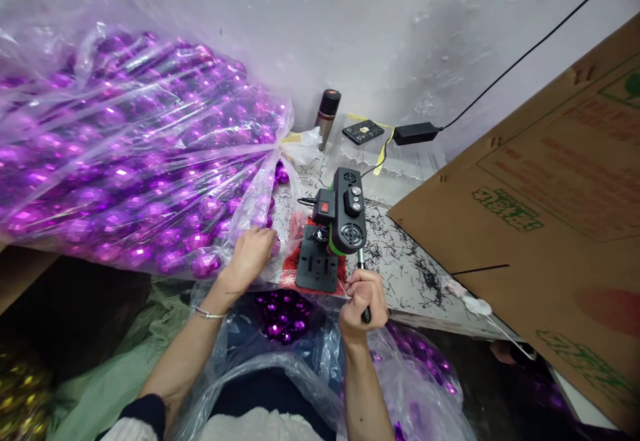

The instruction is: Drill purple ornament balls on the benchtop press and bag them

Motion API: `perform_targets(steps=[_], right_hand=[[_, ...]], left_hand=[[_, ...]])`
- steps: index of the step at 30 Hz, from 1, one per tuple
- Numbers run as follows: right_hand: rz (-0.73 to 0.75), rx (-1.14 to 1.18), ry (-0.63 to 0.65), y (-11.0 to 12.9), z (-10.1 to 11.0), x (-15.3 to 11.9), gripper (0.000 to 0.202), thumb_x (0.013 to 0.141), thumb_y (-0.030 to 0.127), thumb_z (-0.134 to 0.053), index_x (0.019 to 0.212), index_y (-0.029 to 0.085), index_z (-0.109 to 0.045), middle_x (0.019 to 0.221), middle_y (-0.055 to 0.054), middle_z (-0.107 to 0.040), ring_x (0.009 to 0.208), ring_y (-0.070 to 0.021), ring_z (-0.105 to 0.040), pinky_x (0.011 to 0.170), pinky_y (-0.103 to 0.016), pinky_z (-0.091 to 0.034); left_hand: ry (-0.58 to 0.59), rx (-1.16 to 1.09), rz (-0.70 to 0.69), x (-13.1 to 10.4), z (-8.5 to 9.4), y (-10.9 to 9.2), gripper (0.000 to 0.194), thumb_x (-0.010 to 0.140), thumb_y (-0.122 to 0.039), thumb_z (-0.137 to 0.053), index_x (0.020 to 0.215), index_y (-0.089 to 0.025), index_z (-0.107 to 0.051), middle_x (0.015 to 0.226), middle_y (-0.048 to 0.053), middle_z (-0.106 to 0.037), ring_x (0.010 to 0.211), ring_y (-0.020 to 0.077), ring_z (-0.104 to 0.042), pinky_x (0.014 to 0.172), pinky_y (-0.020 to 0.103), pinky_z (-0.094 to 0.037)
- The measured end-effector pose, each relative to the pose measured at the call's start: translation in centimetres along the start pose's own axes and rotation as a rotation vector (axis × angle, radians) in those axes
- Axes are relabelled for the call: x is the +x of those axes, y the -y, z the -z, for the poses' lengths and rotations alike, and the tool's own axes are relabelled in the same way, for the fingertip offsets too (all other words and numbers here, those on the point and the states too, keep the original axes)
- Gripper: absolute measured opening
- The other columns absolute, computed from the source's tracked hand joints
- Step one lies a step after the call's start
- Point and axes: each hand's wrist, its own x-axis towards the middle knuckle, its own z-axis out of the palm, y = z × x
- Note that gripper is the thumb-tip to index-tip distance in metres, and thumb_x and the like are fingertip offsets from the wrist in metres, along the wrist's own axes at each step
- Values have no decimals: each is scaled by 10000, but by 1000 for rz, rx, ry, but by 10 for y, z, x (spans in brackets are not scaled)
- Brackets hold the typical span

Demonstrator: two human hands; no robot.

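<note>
My right hand [365,298] is wrapped round the black-gripped lever [367,314] of a small black and green bench machine [350,211]. A thin pale strand shows by its fingers. The machine has a flat slotted plate [316,261] at the front and a red switch. My left hand [253,254] has its fingers curled together at the edge of a clear plastic bag [255,194]; what they hold is hidden. Shiny faceted purple balls [200,241] fill the bag beside it. More purple balls [285,314] lie in plastic over my lap.
A large cardboard box [540,208] stands at the right. Short black bits [425,268] litter the worktop. A dark bottle [327,118], a phone-like black slab [363,132] and a corded power adapter [416,133] are at the back. Gold balls [23,394] show at lower left.
</note>
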Motion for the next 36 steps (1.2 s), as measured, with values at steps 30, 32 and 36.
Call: perform_targets(steps=[30, 32, 36], right_hand=[[11, -33, 10, 4, 3, 6, 375, 1084, 137, -477, 734, 239, -564, 652, 35, -575, 661, -156, -657, 642, -313, -491], [9, -34, 18, 5, 3, 7, 370, 1083, 128, -470, 743, 239, -564, 660, 34, -587, 665, -153, -660, 646, -310, -495], [13, -50, 25, 6, 4, 7, 365, 1078, 128, -468, 745, 241, -566, 664, 31, -589, 661, -154, -657, 631, -310, -493]], left_hand=[[-7, -1004, 3, -54, -77, -59, 589, 875, -439, -925, 1389, -244, -715, 1423, 132, -749, 1305, 316, -756, 1084, 476, -670], [-86, -852, -54, -45, -86, -55, 540, 903, -371, -897, 1390, -232, -709, 1409, 143, -762, 1332, 330, -744, 1145, 527, -634], [-139, -710, -92, -26, -97, -47, 557, 930, -353, -892, 1433, -227, -689, 1341, 134, -804, 1270, 331, -769, 1145, 550, -618]])
